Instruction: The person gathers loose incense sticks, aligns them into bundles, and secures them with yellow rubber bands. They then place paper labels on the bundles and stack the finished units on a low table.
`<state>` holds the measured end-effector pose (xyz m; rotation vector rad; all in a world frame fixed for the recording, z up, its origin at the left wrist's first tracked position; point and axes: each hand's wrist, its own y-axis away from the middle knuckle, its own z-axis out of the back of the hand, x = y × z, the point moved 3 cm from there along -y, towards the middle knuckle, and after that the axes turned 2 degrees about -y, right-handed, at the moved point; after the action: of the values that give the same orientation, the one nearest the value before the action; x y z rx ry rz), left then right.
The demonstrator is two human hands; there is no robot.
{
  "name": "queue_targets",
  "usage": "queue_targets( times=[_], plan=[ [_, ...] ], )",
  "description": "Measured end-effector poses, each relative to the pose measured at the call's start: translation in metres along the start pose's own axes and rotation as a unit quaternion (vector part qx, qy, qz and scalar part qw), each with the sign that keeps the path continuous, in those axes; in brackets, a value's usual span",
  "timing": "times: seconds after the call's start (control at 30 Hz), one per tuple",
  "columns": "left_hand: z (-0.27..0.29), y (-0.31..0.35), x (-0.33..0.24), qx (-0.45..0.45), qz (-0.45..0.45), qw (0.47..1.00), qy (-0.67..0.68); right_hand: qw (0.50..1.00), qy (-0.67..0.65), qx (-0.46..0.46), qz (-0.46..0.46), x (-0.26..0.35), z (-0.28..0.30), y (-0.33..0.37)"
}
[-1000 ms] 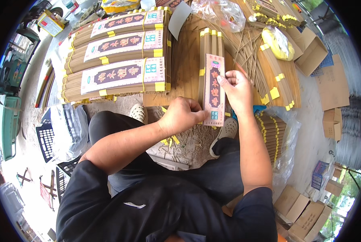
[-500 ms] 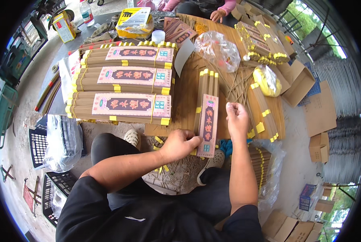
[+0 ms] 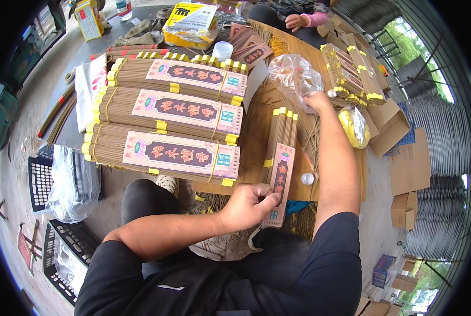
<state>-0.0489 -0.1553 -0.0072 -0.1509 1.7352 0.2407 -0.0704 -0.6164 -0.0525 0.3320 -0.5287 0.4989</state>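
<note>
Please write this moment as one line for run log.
left hand: thumb on label | right hand: at clear bag, fingers partly hidden | label: over near part of sticks | labelled bundles: left of sticks

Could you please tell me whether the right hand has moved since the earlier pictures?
Yes: the right hand moved forward over the wooden table, to the clear plastic bag.

At the upper left, a yellow carton point(image 3: 88, 22) stands near a clear plastic bottle point(image 3: 124, 9). On the floor below there are two black plastic crates point(image 3: 49, 263), and beside them a folding stool point(image 3: 25, 245) with dark red seat. At the right side are an open cardboard box point(image 3: 391, 129) and, lower, a blue plastic basket point(image 3: 383, 269). Green foliage point(image 3: 404, 45) is visible outside.
</note>
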Motion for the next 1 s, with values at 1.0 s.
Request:
queue_targets(
  times=[1.0],
  plan=[
    [-0.025, 0.071, -0.018, 0.180, -0.093, 0.975, -0.095, 0.948, -0.142, -0.230, 0.168, 0.116, -0.018, 0.505]
  ],
)
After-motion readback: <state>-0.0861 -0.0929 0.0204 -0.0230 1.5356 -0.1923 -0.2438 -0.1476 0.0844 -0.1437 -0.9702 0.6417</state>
